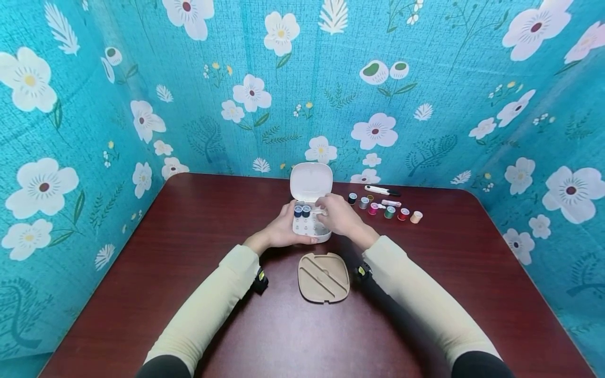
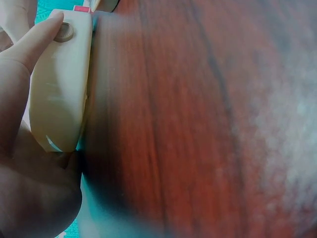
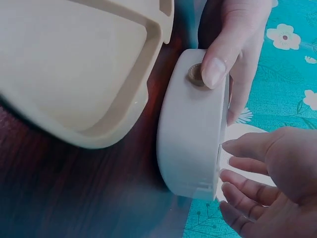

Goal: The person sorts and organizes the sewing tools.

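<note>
A white sewing box (image 1: 312, 237) sits on the table with its lid (image 1: 311, 179) raised at the back. My left hand (image 1: 282, 229) grips its left side, thumb across the front beside a round brown button (image 3: 196, 75). Two navy thread spools (image 1: 302, 211) stand at the back left of the pegged inside. Over the right part of the box is my right hand (image 1: 342, 216), fingers bent down into it. In the right wrist view its fingertips (image 3: 229, 145) are right at the top edge; I cannot tell whether they hold anything.
A beige divided tray (image 1: 309, 287) lies in front of the box. To the right stand several thread spools, among them a green spool (image 1: 389, 212), a red spool (image 1: 403, 214) and a beige spool (image 1: 416, 217). Behind them lies a white tool with a black end (image 1: 382, 190).
</note>
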The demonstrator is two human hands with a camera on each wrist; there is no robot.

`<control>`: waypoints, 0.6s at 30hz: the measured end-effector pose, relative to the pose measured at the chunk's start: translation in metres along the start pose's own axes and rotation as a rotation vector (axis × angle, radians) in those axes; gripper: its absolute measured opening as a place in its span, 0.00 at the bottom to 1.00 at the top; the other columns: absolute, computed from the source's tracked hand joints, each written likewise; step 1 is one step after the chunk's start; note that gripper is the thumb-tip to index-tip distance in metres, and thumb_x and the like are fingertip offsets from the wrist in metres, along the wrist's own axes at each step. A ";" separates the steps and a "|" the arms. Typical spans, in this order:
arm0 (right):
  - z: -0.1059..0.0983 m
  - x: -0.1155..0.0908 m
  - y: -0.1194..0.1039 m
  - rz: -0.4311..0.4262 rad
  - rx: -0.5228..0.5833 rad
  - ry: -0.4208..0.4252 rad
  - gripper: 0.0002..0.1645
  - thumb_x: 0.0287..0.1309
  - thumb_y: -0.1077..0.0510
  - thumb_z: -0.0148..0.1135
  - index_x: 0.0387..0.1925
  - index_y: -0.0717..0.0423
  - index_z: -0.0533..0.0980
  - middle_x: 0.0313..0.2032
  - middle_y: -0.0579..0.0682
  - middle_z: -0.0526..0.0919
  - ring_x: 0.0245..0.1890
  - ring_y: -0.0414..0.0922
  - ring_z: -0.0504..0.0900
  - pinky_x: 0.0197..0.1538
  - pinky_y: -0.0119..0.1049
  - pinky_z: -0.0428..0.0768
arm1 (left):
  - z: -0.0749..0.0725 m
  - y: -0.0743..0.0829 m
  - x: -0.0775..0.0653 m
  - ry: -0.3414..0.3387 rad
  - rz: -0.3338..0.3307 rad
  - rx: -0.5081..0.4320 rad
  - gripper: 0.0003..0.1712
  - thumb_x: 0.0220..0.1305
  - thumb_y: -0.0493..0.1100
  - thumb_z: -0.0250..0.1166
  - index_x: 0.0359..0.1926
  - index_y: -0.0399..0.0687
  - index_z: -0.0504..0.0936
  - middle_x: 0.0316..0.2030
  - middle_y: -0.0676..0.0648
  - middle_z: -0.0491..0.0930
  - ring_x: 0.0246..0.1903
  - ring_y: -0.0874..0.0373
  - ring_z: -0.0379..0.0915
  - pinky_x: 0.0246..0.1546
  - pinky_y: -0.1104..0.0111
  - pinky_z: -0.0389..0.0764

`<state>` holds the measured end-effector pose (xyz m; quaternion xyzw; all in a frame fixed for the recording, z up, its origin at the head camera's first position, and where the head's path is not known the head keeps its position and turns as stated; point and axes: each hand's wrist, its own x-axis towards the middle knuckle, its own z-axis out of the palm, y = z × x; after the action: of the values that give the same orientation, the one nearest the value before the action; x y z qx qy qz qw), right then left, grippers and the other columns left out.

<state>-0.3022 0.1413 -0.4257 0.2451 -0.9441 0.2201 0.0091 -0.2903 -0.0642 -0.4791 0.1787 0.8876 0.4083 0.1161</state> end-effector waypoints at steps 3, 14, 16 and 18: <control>0.000 -0.003 0.003 -0.001 0.011 0.011 0.16 0.62 0.63 0.68 0.51 0.65 0.83 0.46 0.60 0.83 0.47 0.53 0.83 0.49 0.46 0.84 | 0.000 0.000 0.000 -0.001 0.001 -0.003 0.75 0.44 0.64 0.82 0.80 0.51 0.41 0.73 0.41 0.51 0.65 0.48 0.63 0.67 0.57 0.66; 0.000 -0.012 0.012 0.001 0.032 0.042 0.18 0.62 0.63 0.67 0.53 0.66 0.82 0.47 0.61 0.83 0.47 0.54 0.83 0.52 0.48 0.82 | 0.000 0.000 0.000 0.004 0.005 0.003 0.74 0.44 0.63 0.83 0.79 0.51 0.43 0.72 0.40 0.52 0.66 0.48 0.62 0.68 0.57 0.66; 0.000 -0.013 0.013 0.002 0.034 0.043 0.18 0.62 0.64 0.67 0.53 0.66 0.82 0.46 0.60 0.83 0.47 0.54 0.83 0.52 0.48 0.82 | 0.001 0.001 0.000 0.008 0.008 0.002 0.74 0.44 0.62 0.83 0.79 0.50 0.43 0.72 0.39 0.52 0.66 0.47 0.63 0.68 0.56 0.66; 0.000 -0.015 0.014 0.002 0.036 0.045 0.18 0.62 0.64 0.67 0.52 0.67 0.82 0.46 0.61 0.83 0.47 0.55 0.83 0.52 0.48 0.82 | 0.001 0.000 0.000 0.011 0.009 0.000 0.74 0.44 0.62 0.83 0.79 0.50 0.43 0.72 0.39 0.53 0.66 0.47 0.63 0.68 0.56 0.66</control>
<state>-0.2957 0.1589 -0.4330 0.2395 -0.9398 0.2423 0.0258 -0.2895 -0.0634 -0.4794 0.1804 0.8874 0.4099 0.1093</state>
